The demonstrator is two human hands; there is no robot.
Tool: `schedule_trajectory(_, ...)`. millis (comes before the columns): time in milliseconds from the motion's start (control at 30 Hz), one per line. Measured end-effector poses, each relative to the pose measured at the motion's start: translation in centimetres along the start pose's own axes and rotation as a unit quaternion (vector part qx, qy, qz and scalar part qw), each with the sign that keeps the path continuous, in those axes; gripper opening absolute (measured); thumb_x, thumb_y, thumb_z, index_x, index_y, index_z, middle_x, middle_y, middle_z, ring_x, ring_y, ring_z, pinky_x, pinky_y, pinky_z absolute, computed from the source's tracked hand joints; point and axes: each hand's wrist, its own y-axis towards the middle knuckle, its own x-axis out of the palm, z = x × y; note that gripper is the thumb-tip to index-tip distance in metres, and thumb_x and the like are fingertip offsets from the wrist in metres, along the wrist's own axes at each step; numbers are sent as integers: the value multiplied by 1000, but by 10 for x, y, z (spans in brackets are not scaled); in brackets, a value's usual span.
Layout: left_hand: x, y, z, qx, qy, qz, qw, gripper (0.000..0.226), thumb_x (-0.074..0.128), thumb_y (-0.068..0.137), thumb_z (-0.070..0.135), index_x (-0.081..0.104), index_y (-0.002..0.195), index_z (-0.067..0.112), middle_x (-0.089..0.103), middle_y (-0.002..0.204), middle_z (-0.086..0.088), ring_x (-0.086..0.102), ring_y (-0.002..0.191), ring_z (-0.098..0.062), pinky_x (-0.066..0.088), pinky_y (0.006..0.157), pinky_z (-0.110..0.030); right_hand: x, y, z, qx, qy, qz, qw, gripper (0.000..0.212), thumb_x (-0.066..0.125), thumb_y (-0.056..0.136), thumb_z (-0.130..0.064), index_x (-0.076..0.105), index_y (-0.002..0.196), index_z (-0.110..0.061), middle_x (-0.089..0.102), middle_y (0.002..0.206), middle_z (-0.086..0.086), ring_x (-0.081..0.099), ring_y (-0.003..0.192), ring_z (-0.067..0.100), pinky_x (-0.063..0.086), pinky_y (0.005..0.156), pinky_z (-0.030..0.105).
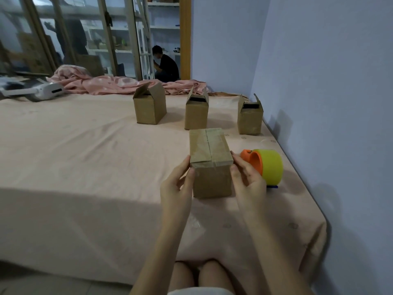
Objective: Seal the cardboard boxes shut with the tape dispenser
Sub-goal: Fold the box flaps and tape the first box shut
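A small cardboard box [209, 154] stands near me on the bed, its top flaps closed with clear tape over the seam. My left hand [177, 186] holds its left side, thumb on the front edge. My right hand [247, 177] holds its right side the same way. An orange tape dispenser with a yellow tape roll [266, 165] lies on the sheet just right of my right hand. Three more boxes stand behind with flaps up: a left box [150, 107], a middle box [196, 112] and a right box [249, 119].
The bed has a pale pink sheet [85, 156]; its right edge runs along the blue wall [329, 81]. A crumpled pink blanket [102, 83] lies at the back and a white device [45, 91] at the far left. A person sits beyond the glass door.
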Motion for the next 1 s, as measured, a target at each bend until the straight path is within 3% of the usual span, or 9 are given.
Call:
schedule_trajectory(100,5,0,-1,-4,-10,20,1000,34,60,90,9,58,121,24,65,109,15,60,100,10,46,79,-6,4,-2,5,-14,-14,29,999,30,55,92,-6,59,121,-8,59,108,-22,53,103,-18,41,83,1)
schedule_trajectory(300,11,0,-2,2,-6,20,1000,35,57,93,11,55,124,26,62,115,15,57,105,9,46,83,-8,6,-1,8,-21,-27,42,999,29,57,91,-8,60,120,-7,58,106,-25,53,102,-18,41,81,1)
schedule_trajectory(467,9,-3,-9,51,20,20,998,37,54,94,8,51,127,23,61,121,7,55,112,3,46,88,-12,8,-4,9,-22,-20,58,998,27,57,91,-15,61,117,-17,59,106,-27,53,105,-15,42,83,3)
schedule_trajectory(567,18,-7,-15,63,50,57,995,35,51,95,17,50,129,26,59,123,10,54,115,1,49,93,-23,22,-11,10,-39,-33,104,993,26,54,93,-19,57,118,-24,57,111,-27,51,109,-15,41,87,4)
schedule_trajectory(700,30,-13,-20,83,73,87,990,39,43,96,31,47,133,24,53,129,14,50,121,0,48,98,-30,35,-16,11,-64,-50,141,987,27,48,95,-24,52,120,-33,56,114,-27,52,113,-9,45,91,17)
schedule_trajectory(800,27,-10,-23,107,85,87,987,36,46,96,24,49,132,20,56,127,8,53,119,-5,50,95,-32,34,-16,11,-65,-60,131,987,30,47,96,-24,47,119,-43,53,116,-33,50,116,-10,45,93,23)
schedule_trajectory(867,22,-7,-21,104,66,78,989,33,51,95,19,51,128,24,59,122,10,56,114,-2,51,91,-26,32,-17,11,-75,-77,114,988,34,47,97,-22,44,121,-45,51,117,-38,47,117,-11,44,95,22)
schedule_trajectory(933,18,-3,-18,92,35,79,992,30,56,93,20,56,123,25,62,114,15,59,106,-1,51,83,-17,31,-17,12,-74,-77,104,989,32,47,96,-25,46,122,-44,54,122,-29,49,118,-6,45,96,25)
schedule_trajectory(1000,17,2,-15,77,28,83,993,26,60,91,22,63,116,22,66,107,16,63,99,-1,51,76,-14,29,-13,13,-56,-60,111,990,28,52,95,-26,56,122,-32,61,120,-14,55,115,0,48,96,32)
